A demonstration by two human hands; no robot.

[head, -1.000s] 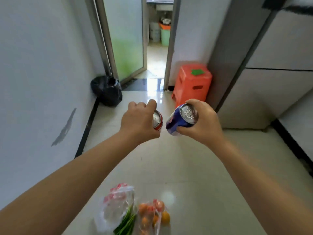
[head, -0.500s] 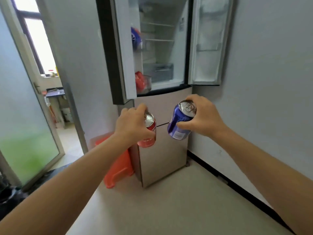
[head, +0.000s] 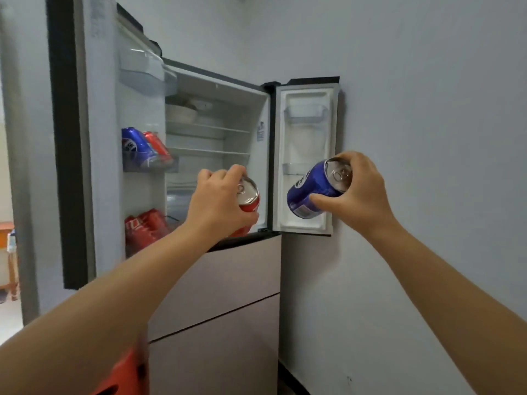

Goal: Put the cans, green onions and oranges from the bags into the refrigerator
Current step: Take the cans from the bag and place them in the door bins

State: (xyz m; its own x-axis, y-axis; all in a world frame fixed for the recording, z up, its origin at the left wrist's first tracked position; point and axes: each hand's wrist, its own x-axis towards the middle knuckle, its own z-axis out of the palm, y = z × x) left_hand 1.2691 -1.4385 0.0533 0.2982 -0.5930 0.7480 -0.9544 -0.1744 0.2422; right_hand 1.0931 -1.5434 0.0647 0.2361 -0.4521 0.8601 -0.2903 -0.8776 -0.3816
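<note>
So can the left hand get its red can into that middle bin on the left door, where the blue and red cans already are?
Probably yes. The left hand holds the red can just right of the open door bin, with nothing between them, though the two cans there leave little room.

Red can (head: pixel 248 201), blue can (head: pixel 312 191) w/ white logo; orange stool (head: pixel 125 376).

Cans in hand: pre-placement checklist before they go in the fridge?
1. Left hand grips red can: ok.
2. Right hand grips blue can: ok.
3. Both refrigerator upper doors open: ok.
4. Left door middle bin holds two cans; spare room: cannot tell.
5. Right door bins free: ok.
6. Inner shelves free: ok.
</note>
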